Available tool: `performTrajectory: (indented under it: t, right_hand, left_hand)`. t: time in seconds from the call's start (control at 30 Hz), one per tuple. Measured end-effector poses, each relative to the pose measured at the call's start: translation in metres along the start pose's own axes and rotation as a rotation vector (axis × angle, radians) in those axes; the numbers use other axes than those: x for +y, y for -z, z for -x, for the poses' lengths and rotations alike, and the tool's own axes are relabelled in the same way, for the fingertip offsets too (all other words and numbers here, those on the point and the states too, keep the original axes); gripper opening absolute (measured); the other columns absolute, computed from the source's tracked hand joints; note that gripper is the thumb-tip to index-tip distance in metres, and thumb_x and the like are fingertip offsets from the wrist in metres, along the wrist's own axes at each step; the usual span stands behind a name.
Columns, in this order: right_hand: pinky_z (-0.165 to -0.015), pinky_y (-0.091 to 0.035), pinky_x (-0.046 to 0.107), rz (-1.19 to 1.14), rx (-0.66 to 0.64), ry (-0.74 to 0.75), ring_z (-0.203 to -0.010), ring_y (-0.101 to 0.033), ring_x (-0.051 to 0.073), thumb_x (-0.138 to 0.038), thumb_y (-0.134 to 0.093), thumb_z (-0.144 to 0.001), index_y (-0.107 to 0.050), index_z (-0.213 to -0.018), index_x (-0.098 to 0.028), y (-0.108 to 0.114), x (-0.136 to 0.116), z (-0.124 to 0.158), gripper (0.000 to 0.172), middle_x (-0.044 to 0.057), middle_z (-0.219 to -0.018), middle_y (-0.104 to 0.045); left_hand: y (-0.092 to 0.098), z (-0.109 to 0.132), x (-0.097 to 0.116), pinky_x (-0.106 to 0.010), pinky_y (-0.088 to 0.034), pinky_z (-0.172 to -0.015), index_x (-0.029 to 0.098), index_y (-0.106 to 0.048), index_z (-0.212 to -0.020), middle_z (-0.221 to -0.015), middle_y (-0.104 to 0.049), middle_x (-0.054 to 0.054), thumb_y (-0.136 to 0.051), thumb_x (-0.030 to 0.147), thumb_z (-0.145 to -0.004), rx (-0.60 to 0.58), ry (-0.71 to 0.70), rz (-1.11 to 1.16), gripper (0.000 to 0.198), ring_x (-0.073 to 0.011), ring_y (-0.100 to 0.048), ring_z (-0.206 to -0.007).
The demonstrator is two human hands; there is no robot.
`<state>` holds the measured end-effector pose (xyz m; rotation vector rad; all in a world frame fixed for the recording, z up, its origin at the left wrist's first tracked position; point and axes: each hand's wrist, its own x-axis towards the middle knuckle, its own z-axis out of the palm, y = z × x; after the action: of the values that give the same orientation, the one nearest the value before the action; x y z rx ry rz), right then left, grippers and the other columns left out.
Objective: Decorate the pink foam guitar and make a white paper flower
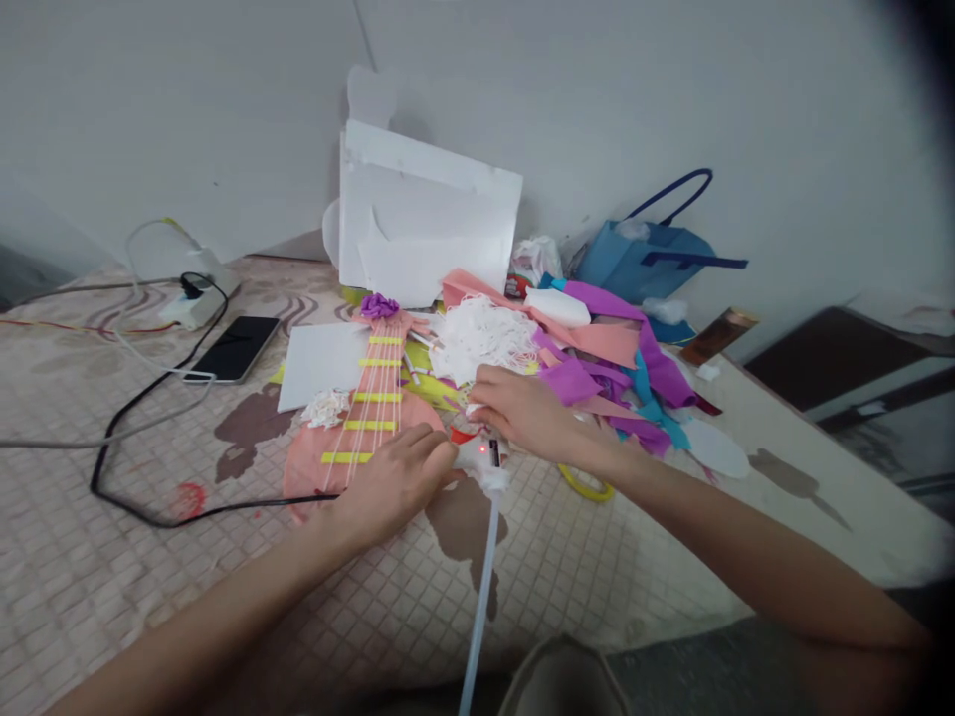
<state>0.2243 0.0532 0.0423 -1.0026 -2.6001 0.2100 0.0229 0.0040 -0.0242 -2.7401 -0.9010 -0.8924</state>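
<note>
My left hand (410,465) is closed round the side of a white hot glue gun (472,455) with a small red light lit. A long translucent glue stick (481,597) sticks out of its back towards me. The gun's black cord runs under my left wrist. Just beyond the gun, my right hand (514,406) pinches a small white piece (473,409), partly hidden by the fingers. Under and beside my left hand lies a peach paper guitar (313,457) with yellow strips, white strings and a purple paper flower (379,306) at its top.
Behind my hands lies a heap of white paper shreds (488,338) and purple crepe paper (657,338). A phone (235,348) and power strip (201,293) are at left. White boards (440,219) lean on the wall; a blue bag (634,259) stands right. Yellow tape (586,487) lies near my right forearm.
</note>
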Motion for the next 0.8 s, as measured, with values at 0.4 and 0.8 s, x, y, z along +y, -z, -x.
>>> performTrajectory:
  t: [0.4, 0.8]
  right_hand:
    - [-0.072, -0.042, 0.027, -0.256, -0.086, 0.136, -0.081, -0.053, 0.013, -0.033, -0.052, -0.089, -0.064, -0.107, -0.021, 0.027, 0.014, 0.019, 0.026, 0.003, -0.087, -0.054]
    - [-0.068, -0.04, 0.025, -0.241, 0.084, 0.128, -0.073, -0.052, 0.012, -0.03, -0.055, -0.087, -0.058, -0.084, -0.016, 0.03, 0.003, 0.017, 0.015, 0.002, -0.079, -0.057]
  left_hand:
    - [0.002, 0.002, -0.007, -0.027, -0.041, -0.057, 0.017, -0.042, -0.081, -0.074, -0.054, -0.002, -0.043, 0.03, -0.092, -0.002, 0.052, -0.001, 0.017, -0.0169, -0.051, -0.071]
    - [0.002, 0.004, -0.009, -0.029, -0.042, -0.061, 0.017, -0.042, -0.082, -0.076, -0.054, -0.002, -0.045, 0.031, -0.092, 0.014, 0.064, 0.0, 0.017, -0.0175, -0.051, -0.074]
